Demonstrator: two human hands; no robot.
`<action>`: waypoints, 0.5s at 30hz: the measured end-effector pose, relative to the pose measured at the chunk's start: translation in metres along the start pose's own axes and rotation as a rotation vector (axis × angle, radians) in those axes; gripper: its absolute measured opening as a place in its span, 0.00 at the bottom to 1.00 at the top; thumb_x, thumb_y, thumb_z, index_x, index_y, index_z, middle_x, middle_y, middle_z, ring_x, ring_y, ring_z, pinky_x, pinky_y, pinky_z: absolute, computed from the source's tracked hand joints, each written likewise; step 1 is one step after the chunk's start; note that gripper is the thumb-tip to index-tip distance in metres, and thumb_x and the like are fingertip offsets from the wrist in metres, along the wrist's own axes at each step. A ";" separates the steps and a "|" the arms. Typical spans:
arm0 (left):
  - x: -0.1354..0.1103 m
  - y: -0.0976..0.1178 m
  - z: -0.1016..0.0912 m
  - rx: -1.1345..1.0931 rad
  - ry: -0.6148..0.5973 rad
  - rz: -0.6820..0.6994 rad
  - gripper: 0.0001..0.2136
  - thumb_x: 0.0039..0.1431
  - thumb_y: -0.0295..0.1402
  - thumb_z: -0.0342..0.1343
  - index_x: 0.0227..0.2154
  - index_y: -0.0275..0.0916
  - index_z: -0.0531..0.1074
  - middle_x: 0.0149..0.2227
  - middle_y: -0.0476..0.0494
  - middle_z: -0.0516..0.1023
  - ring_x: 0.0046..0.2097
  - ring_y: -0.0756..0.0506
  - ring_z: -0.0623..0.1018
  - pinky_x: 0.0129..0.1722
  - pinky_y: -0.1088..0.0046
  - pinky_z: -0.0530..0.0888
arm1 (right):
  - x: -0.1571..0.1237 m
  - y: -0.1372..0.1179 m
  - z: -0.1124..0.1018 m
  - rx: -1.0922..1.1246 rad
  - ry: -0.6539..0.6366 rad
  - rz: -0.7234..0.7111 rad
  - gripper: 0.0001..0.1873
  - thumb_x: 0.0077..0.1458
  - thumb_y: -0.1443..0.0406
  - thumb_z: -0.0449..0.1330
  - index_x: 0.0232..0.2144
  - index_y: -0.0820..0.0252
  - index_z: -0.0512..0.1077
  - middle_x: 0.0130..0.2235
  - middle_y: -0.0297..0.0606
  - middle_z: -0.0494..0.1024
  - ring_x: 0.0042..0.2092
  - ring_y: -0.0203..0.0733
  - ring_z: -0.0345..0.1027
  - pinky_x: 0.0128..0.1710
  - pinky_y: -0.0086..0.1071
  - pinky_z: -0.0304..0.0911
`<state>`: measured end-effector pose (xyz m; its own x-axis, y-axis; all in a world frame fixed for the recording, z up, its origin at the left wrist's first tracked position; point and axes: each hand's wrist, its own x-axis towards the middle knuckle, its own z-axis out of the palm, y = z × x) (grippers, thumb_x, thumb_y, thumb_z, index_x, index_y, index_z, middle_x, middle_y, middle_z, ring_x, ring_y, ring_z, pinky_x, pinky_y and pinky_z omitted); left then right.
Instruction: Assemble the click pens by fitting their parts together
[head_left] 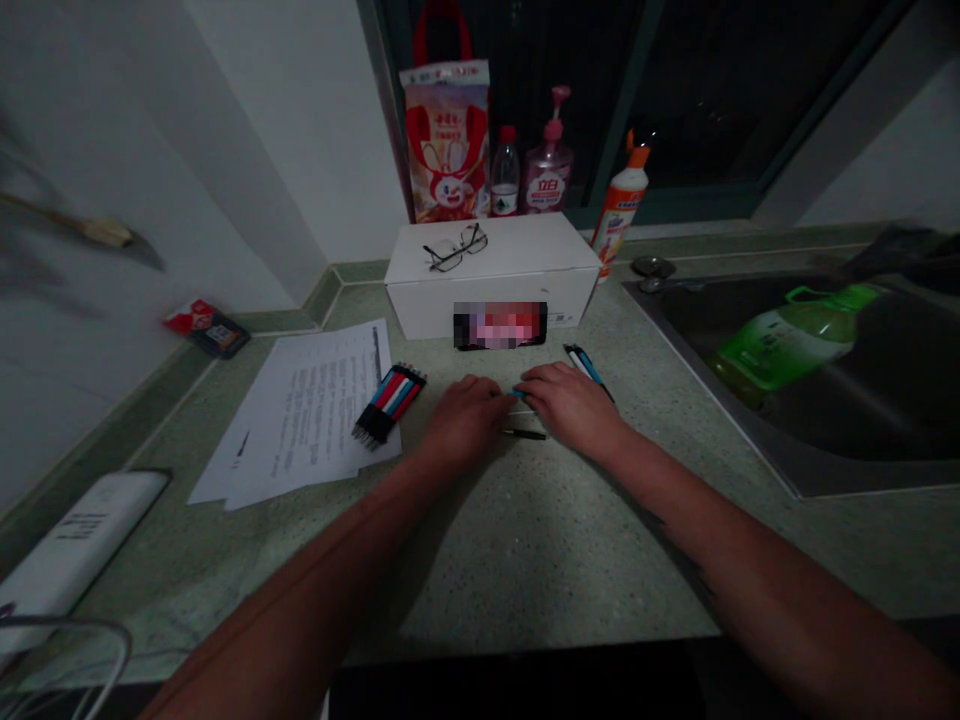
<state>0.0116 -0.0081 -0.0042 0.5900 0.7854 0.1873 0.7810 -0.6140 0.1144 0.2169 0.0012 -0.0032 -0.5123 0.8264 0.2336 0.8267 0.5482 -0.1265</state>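
Bare forearms (pixel 300 600) filled the nearest part of the view, running out over a speckled green countertop (pixel 525 550) to two hands set close together near its middle. The left hand (pixel 465 420) and the right hand (pixel 571 405) lay palm down, their fingers curled and narrowly closed toward each other around a small blue piece (pixel 517 393), though I could not tell whether either hand gripped it. A black pen (pixel 525 434) lay just beneath the fingers, and a blue-and-white pen (pixel 587 370) lay just beside the right hand. Left of the hands, a bundle of striped pens (pixel 388 403) rested on the edge of printed papers (pixel 300 415). Ahead stood a white cardboard box (pixel 491 275), with glasses (pixel 454 248) on its top and a blurred object (pixel 500 325) against its front. Behind it were a gift bag (pixel 447 140), a water bottle (pixel 505 175), a pink pump bottle (pixel 547 165) and an orange-capped bottle (pixel 621 205). To the right, a steel sink (pixel 709 395) held a green bottle (pixel 787 340).
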 end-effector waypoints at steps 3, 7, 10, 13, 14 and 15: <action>0.000 -0.002 -0.001 -0.035 0.021 -0.031 0.10 0.67 0.30 0.55 0.44 0.43 0.81 0.42 0.42 0.81 0.46 0.39 0.74 0.46 0.61 0.71 | 0.000 0.001 -0.003 -0.015 -0.014 0.039 0.11 0.65 0.67 0.59 0.44 0.60 0.81 0.46 0.44 0.81 0.49 0.51 0.71 0.51 0.42 0.64; 0.000 -0.007 0.003 -0.150 0.068 -0.098 0.10 0.67 0.31 0.55 0.41 0.42 0.82 0.40 0.43 0.82 0.44 0.42 0.75 0.47 0.63 0.71 | -0.001 0.000 -0.008 -0.018 -0.028 0.042 0.10 0.65 0.67 0.59 0.43 0.61 0.81 0.45 0.44 0.81 0.48 0.50 0.71 0.50 0.41 0.63; 0.000 -0.009 0.005 -0.210 0.080 -0.133 0.10 0.67 0.31 0.54 0.39 0.41 0.82 0.39 0.44 0.82 0.43 0.43 0.76 0.47 0.64 0.71 | 0.000 -0.003 -0.008 -0.010 -0.034 0.025 0.10 0.66 0.68 0.58 0.43 0.60 0.80 0.44 0.44 0.81 0.47 0.49 0.70 0.48 0.40 0.63; 0.001 -0.009 0.005 -0.244 0.076 -0.165 0.11 0.67 0.31 0.53 0.38 0.42 0.82 0.38 0.44 0.82 0.43 0.43 0.77 0.47 0.63 0.71 | 0.000 -0.007 -0.006 -0.003 -0.029 0.019 0.09 0.65 0.68 0.59 0.42 0.60 0.80 0.43 0.43 0.81 0.46 0.49 0.70 0.46 0.40 0.62; 0.001 -0.008 0.005 -0.251 0.071 -0.174 0.11 0.66 0.31 0.53 0.38 0.42 0.82 0.38 0.44 0.83 0.43 0.43 0.77 0.47 0.63 0.71 | 0.000 -0.007 -0.005 -0.002 -0.028 0.016 0.09 0.65 0.67 0.59 0.42 0.60 0.80 0.43 0.43 0.81 0.46 0.49 0.70 0.46 0.40 0.62; 0.002 -0.008 0.004 -0.255 0.065 -0.182 0.12 0.66 0.32 0.52 0.37 0.43 0.82 0.38 0.44 0.83 0.43 0.42 0.77 0.47 0.63 0.71 | 0.000 -0.008 -0.004 -0.002 -0.029 0.011 0.09 0.65 0.67 0.59 0.42 0.61 0.80 0.42 0.43 0.80 0.46 0.49 0.70 0.46 0.40 0.62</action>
<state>0.0069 -0.0012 -0.0092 0.4247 0.8823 0.2029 0.7911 -0.4707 0.3907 0.2112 -0.0032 0.0015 -0.5098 0.8356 0.2046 0.8326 0.5391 -0.1273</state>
